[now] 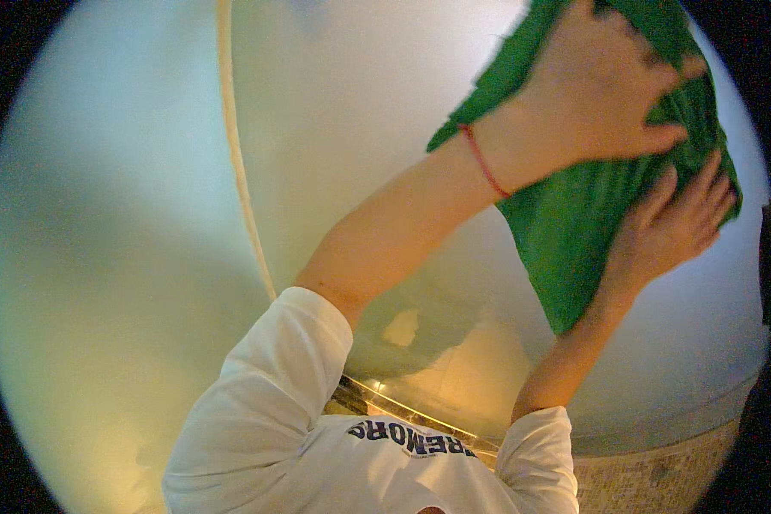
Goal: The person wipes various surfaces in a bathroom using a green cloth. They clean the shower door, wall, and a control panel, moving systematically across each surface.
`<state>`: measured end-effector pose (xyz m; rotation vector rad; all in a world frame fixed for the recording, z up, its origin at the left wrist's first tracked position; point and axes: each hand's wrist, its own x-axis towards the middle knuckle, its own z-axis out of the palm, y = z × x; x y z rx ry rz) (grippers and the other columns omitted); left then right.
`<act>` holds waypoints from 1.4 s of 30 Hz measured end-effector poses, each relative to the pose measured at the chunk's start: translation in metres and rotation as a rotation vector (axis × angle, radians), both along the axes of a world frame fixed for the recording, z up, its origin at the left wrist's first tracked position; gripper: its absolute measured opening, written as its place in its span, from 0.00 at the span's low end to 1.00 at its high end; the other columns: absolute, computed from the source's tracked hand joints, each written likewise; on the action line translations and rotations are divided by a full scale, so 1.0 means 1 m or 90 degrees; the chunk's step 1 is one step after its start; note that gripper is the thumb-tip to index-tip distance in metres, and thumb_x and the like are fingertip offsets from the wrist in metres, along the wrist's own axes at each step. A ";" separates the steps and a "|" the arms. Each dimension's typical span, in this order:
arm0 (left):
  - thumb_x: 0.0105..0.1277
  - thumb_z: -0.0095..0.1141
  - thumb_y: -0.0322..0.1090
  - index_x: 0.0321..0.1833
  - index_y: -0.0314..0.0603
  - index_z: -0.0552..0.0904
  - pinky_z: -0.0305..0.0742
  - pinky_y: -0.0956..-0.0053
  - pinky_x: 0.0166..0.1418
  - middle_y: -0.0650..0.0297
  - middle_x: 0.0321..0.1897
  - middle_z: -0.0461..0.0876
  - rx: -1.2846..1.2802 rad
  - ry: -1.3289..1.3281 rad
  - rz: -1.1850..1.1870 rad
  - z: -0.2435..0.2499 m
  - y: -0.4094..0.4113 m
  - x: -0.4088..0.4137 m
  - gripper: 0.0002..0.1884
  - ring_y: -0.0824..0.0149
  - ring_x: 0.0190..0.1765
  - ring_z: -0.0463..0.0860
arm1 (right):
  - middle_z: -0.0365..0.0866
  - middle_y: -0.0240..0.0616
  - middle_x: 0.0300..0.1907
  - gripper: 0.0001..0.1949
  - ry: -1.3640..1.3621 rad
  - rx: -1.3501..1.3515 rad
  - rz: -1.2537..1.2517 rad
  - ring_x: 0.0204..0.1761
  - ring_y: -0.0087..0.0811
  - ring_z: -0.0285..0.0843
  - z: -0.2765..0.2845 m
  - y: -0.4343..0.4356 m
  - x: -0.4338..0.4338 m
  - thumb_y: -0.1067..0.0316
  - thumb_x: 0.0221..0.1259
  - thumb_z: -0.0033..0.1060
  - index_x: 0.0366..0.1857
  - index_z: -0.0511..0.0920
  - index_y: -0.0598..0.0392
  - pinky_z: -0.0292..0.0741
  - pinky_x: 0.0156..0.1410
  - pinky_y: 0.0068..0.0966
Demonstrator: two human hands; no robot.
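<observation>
A green ribbed sheet [568,234], which looks like a piece of banana leaf, lies on a shiny metal table. Its edges are notched and one corner points towards me. My left hand [601,90] rests across its upper part with the fingers spread, and a thin red string bracelet [485,160] circles that wrist. Blur softens these fingers. Lower and to the right, my right hand [674,221] lies on the sheet near its right edge, thumb apart from the fingers. The top of the sheet runs out of view.
The metal tabletop [334,128] has a pale seam [231,128] running down its left part. Its near edge [424,401] is close to my shirt. Patterned floor [668,478] shows at lower right. A dark object [768,263] stands at the right rim, too dim to name.
</observation>
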<state>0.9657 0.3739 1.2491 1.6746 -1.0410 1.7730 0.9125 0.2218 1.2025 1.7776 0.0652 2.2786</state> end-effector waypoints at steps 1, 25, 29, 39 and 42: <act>0.62 0.56 0.61 0.67 0.50 0.74 0.61 0.41 0.67 0.55 0.63 0.69 -0.045 -0.046 0.002 -0.003 0.019 0.010 0.34 0.49 0.63 0.73 | 0.68 0.48 0.69 0.28 0.003 -0.018 -0.001 0.72 0.57 0.59 0.001 0.018 0.009 0.44 0.71 0.46 0.71 0.67 0.45 0.56 0.72 0.60; 0.66 0.51 0.38 0.73 0.14 0.47 0.44 0.39 0.77 0.37 0.79 0.34 -0.365 0.721 0.073 -0.559 0.202 0.032 0.42 0.25 0.74 0.50 | 0.67 0.27 0.72 0.25 0.686 -0.487 0.076 0.75 0.24 0.59 -0.430 0.200 0.046 0.62 0.67 0.47 0.70 0.70 0.46 0.46 0.78 0.37; 0.62 0.58 0.36 0.72 0.08 0.44 0.43 0.40 0.78 0.33 0.78 0.29 -0.300 0.914 0.015 -0.588 0.169 -0.022 0.47 0.26 0.75 0.49 | 0.67 0.29 0.72 0.25 0.880 -0.449 0.119 0.74 0.25 0.59 -0.476 0.153 0.012 0.64 0.68 0.45 0.70 0.69 0.47 0.48 0.78 0.35; 0.53 0.58 0.65 0.68 0.45 0.72 0.56 0.34 0.63 0.38 0.78 0.50 -0.086 0.359 0.191 -0.454 0.161 0.046 0.43 0.32 0.59 0.69 | 0.75 0.45 0.59 0.23 0.511 -0.020 0.191 0.73 0.57 0.56 -0.369 0.128 0.010 0.61 0.59 0.62 0.60 0.77 0.49 0.40 0.76 0.64; 0.63 0.49 0.69 0.72 0.47 0.69 0.49 0.36 0.70 0.41 0.78 0.52 -0.142 0.260 0.203 -0.403 0.189 0.052 0.41 0.35 0.71 0.62 | 0.73 0.46 0.60 0.21 0.462 -0.017 0.195 0.73 0.59 0.55 -0.326 0.150 0.019 0.60 0.61 0.60 0.59 0.79 0.45 0.32 0.78 0.64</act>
